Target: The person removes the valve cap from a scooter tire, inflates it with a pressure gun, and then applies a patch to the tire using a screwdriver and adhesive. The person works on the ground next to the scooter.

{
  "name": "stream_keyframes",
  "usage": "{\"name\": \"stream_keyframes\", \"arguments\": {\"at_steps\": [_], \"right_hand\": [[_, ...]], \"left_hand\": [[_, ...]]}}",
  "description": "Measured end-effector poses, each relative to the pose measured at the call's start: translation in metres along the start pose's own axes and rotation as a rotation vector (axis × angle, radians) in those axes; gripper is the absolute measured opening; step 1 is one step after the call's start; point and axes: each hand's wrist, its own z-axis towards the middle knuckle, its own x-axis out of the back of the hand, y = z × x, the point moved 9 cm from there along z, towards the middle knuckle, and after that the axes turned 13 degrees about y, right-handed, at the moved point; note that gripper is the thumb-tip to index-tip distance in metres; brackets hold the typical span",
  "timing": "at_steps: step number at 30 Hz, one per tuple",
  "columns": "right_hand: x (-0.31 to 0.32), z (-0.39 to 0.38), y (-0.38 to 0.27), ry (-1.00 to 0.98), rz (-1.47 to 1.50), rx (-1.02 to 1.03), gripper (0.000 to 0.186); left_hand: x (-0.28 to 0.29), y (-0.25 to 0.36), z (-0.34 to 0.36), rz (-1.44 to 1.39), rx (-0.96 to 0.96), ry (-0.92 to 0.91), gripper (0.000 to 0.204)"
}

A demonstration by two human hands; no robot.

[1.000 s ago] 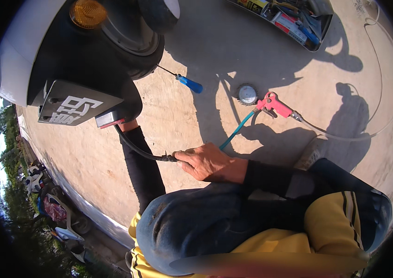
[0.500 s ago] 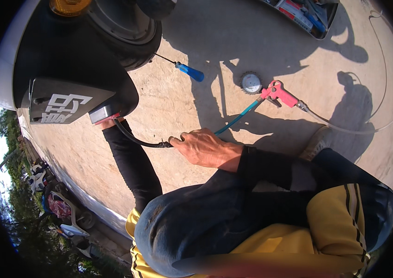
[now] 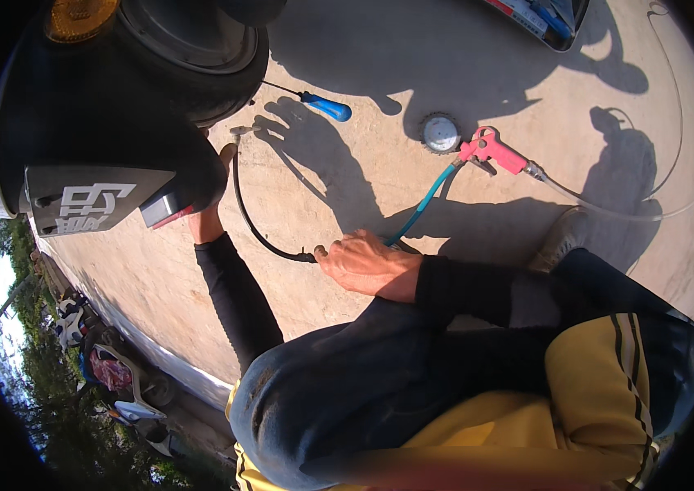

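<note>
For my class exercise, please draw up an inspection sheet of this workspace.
Surface: pale concrete floor, sunlit, crossed by dark shadows.
Job's things: pink air gun with round gauge beside it; black hose; tyre.
Clutter: blue-handled screwdriver by the tyre; tool tray, cut off by the frame.
Grips: right grip closed on the black hose; left grip partly behind black mudguard, hold unclear.
Cables: electric, nothing seen; teal hose and translucent hose join the gun.
Surroundings: parked vehicles, greenery.

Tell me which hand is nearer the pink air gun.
Right. Right hand: lower left of the air gun, not touching. Left hand: farther left, by the fender.
</note>
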Motion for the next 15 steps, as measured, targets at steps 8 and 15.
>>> {"name": "stream_keyframes", "arguments": {"at_steps": [8, 15], "right_hand": [[-0.009, -0.035, 0.040, -0.119, -0.358, -0.034, 0.019], [0.087, -0.129, 0.121, -0.134, -0.482, 0.145, 0.011]], "left_hand": [[-0.019, 0.042, 0.018, -0.957, 0.311, 0.261, 0.070], [-0.027, 0.023, 0.008, -0.826, 0.273, 0.325, 0.068]]}}
